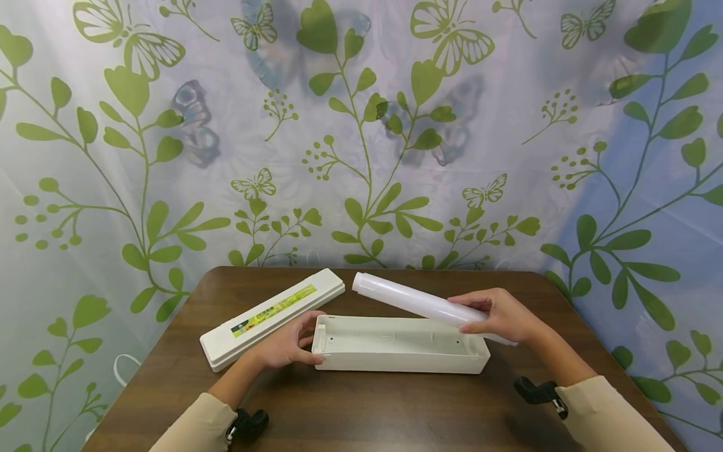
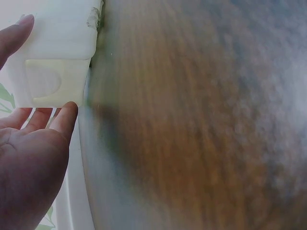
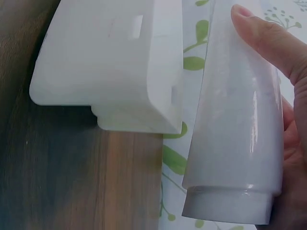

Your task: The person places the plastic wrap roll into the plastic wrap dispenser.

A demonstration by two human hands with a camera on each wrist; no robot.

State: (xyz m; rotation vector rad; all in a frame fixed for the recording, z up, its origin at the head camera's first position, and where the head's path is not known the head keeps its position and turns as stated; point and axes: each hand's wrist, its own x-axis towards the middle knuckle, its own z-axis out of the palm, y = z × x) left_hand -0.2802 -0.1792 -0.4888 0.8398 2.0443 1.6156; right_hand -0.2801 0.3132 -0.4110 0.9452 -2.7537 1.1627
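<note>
A long white open box (image 1: 395,362) lies across the middle of the brown table (image 1: 361,408). My left hand (image 1: 290,343) grips its left end (image 2: 55,57), thumb on the front and fingers behind. A white roll of cling film (image 1: 415,302) hangs tilted just above the box's back right part, held in my right hand (image 1: 497,314) near its right end. In the right wrist view the roll (image 3: 237,120) fills the right side with my thumb (image 3: 266,40) on it, the box's end (image 3: 115,67) beside it.
The box's white lid (image 1: 271,317), with a yellow-green label, lies slanted on the table to the left of the box. A leaf-and-butterfly curtain (image 1: 361,125) hangs behind the table. A white cord loop (image 1: 121,370) shows at the table's left edge.
</note>
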